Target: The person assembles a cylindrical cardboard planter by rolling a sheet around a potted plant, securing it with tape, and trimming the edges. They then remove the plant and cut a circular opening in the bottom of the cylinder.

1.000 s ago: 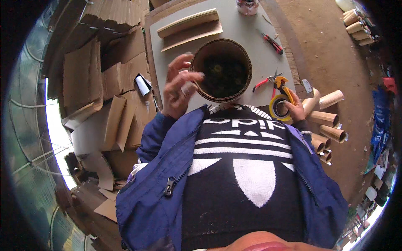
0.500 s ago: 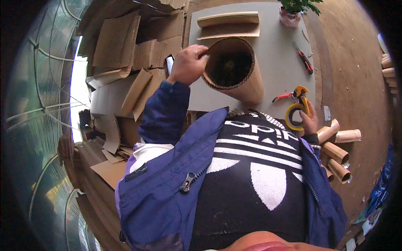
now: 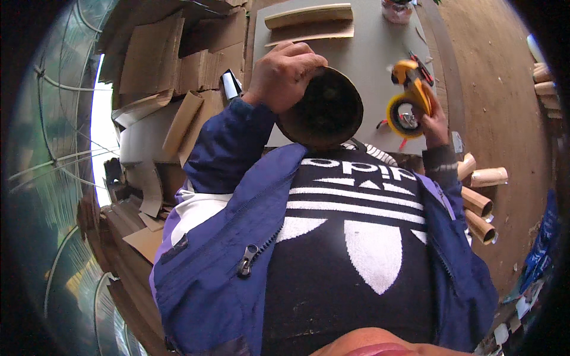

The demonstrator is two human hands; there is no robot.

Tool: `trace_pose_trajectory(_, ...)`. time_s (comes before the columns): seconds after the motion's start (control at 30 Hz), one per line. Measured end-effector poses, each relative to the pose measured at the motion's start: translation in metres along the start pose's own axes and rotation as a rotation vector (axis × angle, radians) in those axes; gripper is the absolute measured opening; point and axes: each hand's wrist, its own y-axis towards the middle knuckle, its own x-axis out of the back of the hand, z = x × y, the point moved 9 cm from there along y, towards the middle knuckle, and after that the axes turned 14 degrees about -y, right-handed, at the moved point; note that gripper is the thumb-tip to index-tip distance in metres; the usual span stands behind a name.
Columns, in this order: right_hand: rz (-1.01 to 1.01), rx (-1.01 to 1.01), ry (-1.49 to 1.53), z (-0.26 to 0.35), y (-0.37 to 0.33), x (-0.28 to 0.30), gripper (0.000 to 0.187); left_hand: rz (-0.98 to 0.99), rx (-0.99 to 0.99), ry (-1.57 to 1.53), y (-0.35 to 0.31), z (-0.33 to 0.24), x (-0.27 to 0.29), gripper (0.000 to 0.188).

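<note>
My left hand (image 3: 287,77) is closed on the upper left rim of a wide brown cardboard tube (image 3: 328,110). The tube's mouth faces me and its inside is too dark to make out. In my right hand (image 3: 436,121) is a yellow tape dispenser (image 3: 417,89) with a yellow-edged roll, raised above the table to the right of the tube. Behind the dispenser a red-handled tool (image 3: 404,143) lies partly hidden on the grey tabletop (image 3: 380,56). A curled cardboard sheet (image 3: 309,22) rests at the table's far side.
A potted plant (image 3: 396,10) stands at the far right of the table, with a red-and-black hand tool (image 3: 414,58) nearer. Flattened cardboard (image 3: 151,53) is piled on the left. Several small cardboard tubes (image 3: 478,202) lie low on the right, over the brown floor (image 3: 493,89).
My right hand has lifted the tape dispenser up and away from my body. The tube has tipped so its mouth faces me more, and my left hand has shifted along its rim.
</note>
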Motion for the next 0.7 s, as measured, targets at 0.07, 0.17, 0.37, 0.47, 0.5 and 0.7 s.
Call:
trace_pose_trajectory(0.07, 0.023, 0.191, 0.022, 0.037, 0.014, -0.013, 0.072, -0.028, 0.045, -0.199, -0.011, 0.005, -0.005, 0.02)
trace_pose_trajectory(0.17, -0.021, 0.169, 0.02, 0.059, 0.033, -0.029, 0.074, -0.185, 0.315, -0.638, -0.038, 0.033, -0.01, 0.028)
trace_pose_trajectory(0.37, 0.068, 0.136, 0.091, 0.075, 0.036, -0.071, 0.074, -0.181, 0.4, -0.749, -0.072, 0.034, -0.016, 0.035)
trace_pose_trajectory(0.47, 0.152, 0.108, 0.04, 0.075, 0.028, -0.083, 0.076, 0.003, 0.444, -1.061, -0.088, 0.023, -0.035, 0.033)
trace_pose_trajectory(0.5, 0.224, 0.127, 0.1, 0.078, 0.023, -0.09, 0.076, 0.036, 0.34, -1.119, -0.085, 0.019, -0.032, 0.036)
trace_pose_trajectory(0.7, 0.292, 0.138, 0.024, 0.088, 0.007, -0.104, 0.078, -0.224, 0.908, -1.636, -0.1, 0.083, -0.069, 0.048)
